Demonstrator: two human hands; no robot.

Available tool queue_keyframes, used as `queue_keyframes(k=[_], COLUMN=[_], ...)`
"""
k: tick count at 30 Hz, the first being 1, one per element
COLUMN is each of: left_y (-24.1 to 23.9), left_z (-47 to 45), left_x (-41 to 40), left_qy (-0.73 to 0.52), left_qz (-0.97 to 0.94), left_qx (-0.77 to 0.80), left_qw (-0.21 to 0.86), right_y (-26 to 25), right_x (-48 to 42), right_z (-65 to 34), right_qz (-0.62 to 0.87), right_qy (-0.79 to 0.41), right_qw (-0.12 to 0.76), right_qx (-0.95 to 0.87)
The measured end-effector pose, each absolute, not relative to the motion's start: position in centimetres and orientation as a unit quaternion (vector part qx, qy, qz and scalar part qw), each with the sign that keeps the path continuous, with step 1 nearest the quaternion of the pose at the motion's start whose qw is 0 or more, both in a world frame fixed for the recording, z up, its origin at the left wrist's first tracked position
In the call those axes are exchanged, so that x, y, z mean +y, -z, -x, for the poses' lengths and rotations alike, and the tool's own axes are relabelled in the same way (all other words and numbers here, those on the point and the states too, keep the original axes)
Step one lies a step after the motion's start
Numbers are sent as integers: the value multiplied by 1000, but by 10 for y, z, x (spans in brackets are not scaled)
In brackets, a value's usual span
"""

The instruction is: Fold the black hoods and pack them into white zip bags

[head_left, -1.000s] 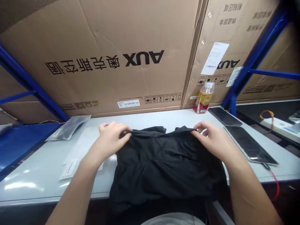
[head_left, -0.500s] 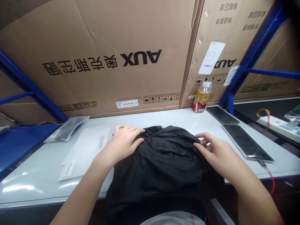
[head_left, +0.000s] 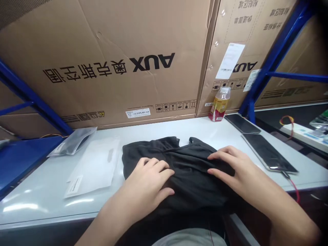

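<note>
A black cloth garment (head_left: 191, 177), soft-looking with a faint sheen, lies loosely spread and rumpled at the middle of the pale counter (head_left: 151, 132), toward its near edge. Its far side is uneven: a broad layered flap reaches out on the left, a narrower, rounded fold rises on the right, with a small gap between them, while a thin hem-like line slants across just below. Creases run through the right half, and the near end seems to drop past the counter's edge, though darkness there blurs its outline.
</note>
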State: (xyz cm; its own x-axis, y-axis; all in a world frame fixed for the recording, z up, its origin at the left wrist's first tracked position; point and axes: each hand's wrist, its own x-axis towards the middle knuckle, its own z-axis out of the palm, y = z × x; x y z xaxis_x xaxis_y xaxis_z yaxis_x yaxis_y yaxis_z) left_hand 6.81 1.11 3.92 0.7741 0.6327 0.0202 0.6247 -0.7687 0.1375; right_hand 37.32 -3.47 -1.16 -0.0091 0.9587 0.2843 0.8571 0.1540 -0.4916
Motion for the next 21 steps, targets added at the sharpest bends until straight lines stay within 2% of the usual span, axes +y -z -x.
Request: queue_keyframes(k=[6,10,14,17,21], left_y=[-35,-50,-48,-40,-35], left_z=[-59,-59,-75,-88,-96], left_x=[6,27,74,108,124], left_qy=[-68,-105,-115,-90,-90], left_qz=[-937,-933,-909,-901,-913], left_qx=[319,304,390,419,392], left_qw=[121,159,93,62,64], right_y=[17,-2,-4,1,-3], right_x=[-41,-40,-17,-4,-16], right_z=[-391,-387,-362,-351,-363], right_qz=[677,680,709,737,735], right_qy=[-160,-127,-68,-91,-134], right_qw=[264,281,301,271,282], right_qx=[-668,-665,-634,-612,-602])
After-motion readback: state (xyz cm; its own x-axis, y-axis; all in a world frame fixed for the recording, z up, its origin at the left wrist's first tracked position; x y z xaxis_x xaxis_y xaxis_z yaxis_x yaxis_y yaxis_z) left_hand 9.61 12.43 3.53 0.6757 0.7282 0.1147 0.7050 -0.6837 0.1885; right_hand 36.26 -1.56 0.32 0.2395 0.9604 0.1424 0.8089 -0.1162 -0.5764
